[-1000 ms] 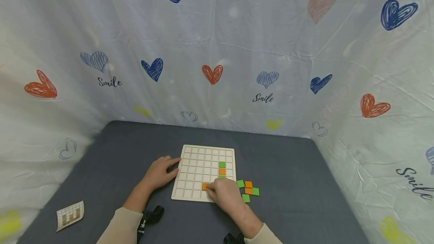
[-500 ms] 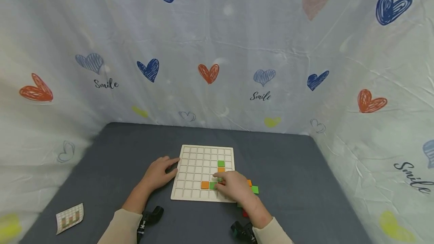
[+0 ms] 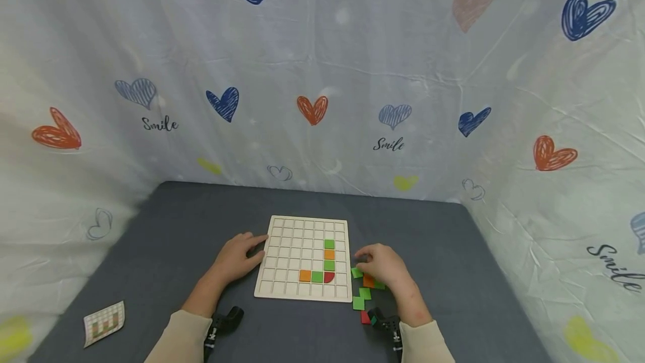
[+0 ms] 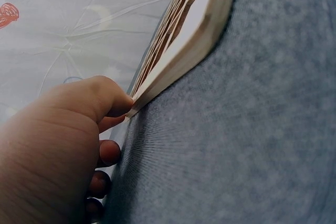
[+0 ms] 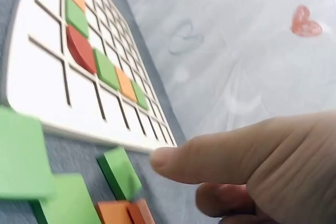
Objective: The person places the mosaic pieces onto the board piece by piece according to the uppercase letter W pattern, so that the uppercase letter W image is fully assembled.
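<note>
- Card printed with a grid and coloured patches lies at the far left of the dark desk.
- Left hand reaches in from a pale sleeve; its thumb and index finger are spread wide, their tips at the left edge of the gridded board.
- The board lies flat mid-desk, 6 tiles set in its cells in a bent line: left to right, 1 orange tile, 1 green tile and, at the corner, 1 red tile with a rounded edge; above that, green, orange and green run up the column.
- Just right of the board lie loose green tiles and orange tiles, some overlapping, with a loose red piece nearest the person.
- Right hand hovers over that loose group, palm down, thumb and index finger a narrow gap apart, other fingers curled under.
</note>
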### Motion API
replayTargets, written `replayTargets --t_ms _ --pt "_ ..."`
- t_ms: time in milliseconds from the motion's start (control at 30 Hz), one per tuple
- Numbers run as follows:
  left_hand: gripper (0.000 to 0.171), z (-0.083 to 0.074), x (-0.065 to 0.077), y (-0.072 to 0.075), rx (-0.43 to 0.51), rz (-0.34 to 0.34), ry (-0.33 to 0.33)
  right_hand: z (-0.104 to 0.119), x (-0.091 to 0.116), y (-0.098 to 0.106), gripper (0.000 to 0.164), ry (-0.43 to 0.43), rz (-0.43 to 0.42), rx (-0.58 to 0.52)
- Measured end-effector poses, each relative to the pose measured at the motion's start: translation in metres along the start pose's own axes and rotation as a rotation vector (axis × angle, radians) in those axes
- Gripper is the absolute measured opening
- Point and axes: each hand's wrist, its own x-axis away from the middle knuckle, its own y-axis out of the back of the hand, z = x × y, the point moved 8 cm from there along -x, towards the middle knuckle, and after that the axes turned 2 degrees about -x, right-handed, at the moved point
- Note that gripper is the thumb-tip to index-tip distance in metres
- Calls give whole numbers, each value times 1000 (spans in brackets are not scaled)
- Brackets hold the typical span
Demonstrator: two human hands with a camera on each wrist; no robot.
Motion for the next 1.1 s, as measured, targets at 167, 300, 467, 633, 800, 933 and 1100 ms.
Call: replayTargets --t_ms 167,300,467,633,800,933,1100 --pt "43 1 0 -1 -1 6 10 -8 -2 0 21 -26 47 -6" --pt "43 1 0 0 4 4 10 -10 -1 -5 23 -43 87 -21" --pt "43 1 -1 0 3 10 9 -9 -1 -7 21 -18 71 33" --pt "43 2 -1 -1 1 14 22 -5 -3 -3 18 12 39 96" --pt "43 1 -1 -1 11 17 21 5 -3 7 18 21 2 107" --pt "43 1 0 -1 16 16 20 21 -3 12 19 24 2 84" --pt "42 0 0 0 -3 18 12 50 -7 12 21 70 -5 52"
